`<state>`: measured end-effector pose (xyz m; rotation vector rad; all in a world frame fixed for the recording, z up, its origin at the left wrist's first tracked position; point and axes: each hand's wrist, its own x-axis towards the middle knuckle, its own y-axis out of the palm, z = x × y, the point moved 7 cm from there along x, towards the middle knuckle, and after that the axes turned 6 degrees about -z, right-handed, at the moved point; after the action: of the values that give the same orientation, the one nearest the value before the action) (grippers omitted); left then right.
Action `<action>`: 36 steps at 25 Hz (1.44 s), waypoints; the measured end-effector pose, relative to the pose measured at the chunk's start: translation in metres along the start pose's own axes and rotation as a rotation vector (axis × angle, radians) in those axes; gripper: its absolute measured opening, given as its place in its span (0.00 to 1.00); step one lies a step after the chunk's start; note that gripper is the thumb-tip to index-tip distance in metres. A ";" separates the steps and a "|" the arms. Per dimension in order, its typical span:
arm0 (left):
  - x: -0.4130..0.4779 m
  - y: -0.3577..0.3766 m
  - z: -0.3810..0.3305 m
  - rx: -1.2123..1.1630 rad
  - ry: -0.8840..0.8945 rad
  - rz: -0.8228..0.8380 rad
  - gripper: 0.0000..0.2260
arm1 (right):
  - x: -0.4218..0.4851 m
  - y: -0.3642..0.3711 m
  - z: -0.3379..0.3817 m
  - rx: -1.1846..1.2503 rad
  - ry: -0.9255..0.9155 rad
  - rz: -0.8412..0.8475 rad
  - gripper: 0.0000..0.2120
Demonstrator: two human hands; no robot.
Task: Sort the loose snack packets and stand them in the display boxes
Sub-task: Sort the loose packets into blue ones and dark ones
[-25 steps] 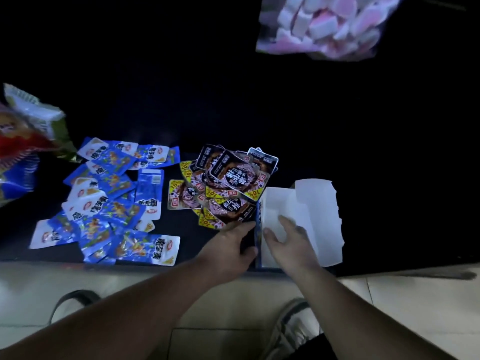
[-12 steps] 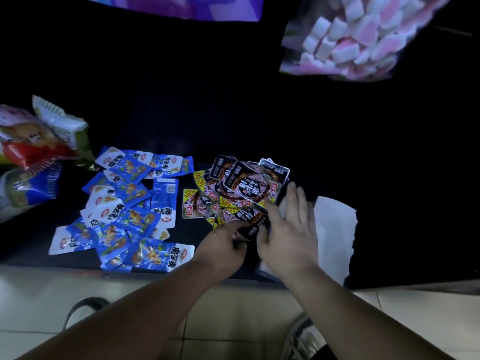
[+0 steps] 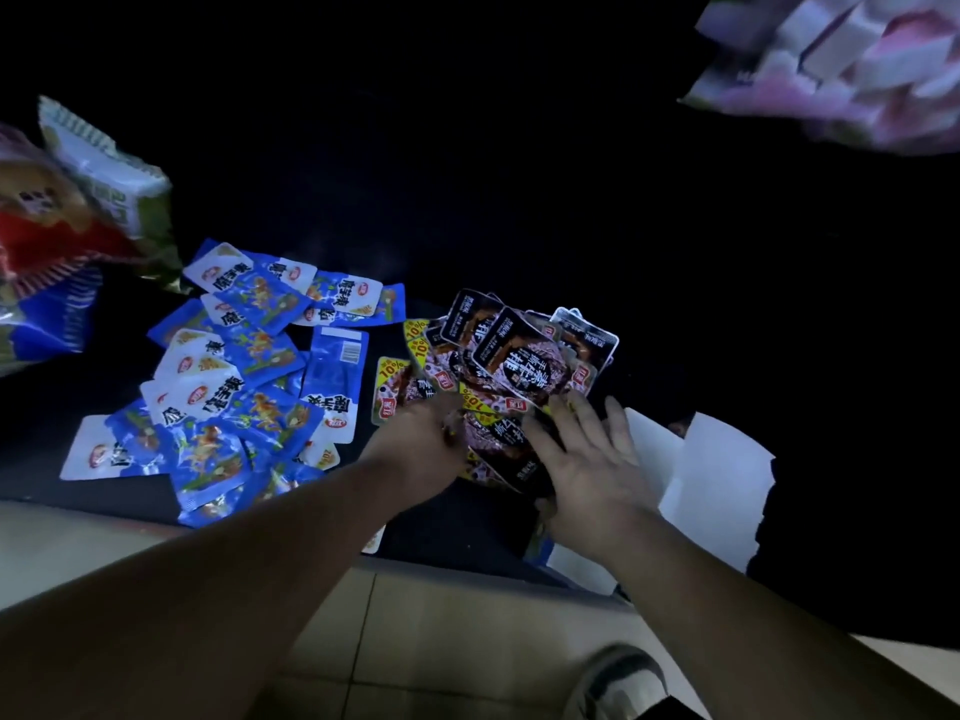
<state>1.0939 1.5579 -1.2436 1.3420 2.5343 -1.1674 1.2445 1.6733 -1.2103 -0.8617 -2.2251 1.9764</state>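
Head view: the left hand is resting on the near edge of the pile of black packets, fingers curled down among them; whether they are pinching a packet cannot be told, as the fingertips are hidden. The right hand is lying at 3 o'clock of the left, palm down, fingers spread and flat, pressing on the near black packets and gripping nothing visibly. Both hands are touching the same pile, close together but apart.

The black packets are lying loose and overlapping on the dark table, several showing yellow corner labels. At 3 o'clock of the right hand, a white box is lying with its flaps open, partly under the right wrist; its blue edge is showing near the table's near rim.

At 9 o'clock of the left hand, the blue packets are lying scattered flat in an overlapping spread, separate from the black pile. At 10 o'clock, at the frame edge, larger snack bags in red, green and blue are lying blurred. At 1 o'clock, in the upper corner, a clear bag of pink and white sweets is showing.

Below the table edge, a tiled floor and a shoe are showing.
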 end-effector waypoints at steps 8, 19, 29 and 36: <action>0.016 -0.006 0.003 -0.207 -0.130 -0.128 0.12 | 0.068 -0.045 -0.006 0.547 0.270 -0.204 0.35; 0.019 0.008 0.036 -0.767 -0.318 -0.006 0.24 | 0.135 -0.008 -0.002 0.663 0.417 0.016 0.48; 0.006 -0.023 0.053 -0.652 -0.337 -0.319 0.19 | 0.109 -0.012 0.057 0.736 0.208 0.172 0.35; 0.014 -0.048 0.039 -0.601 -0.269 -0.390 0.31 | 0.116 -0.018 0.052 1.168 0.358 0.119 0.37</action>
<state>1.0390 1.5260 -1.2480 0.5363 2.6759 -0.4819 1.1200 1.6754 -1.2409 -0.9844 -0.5936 2.3607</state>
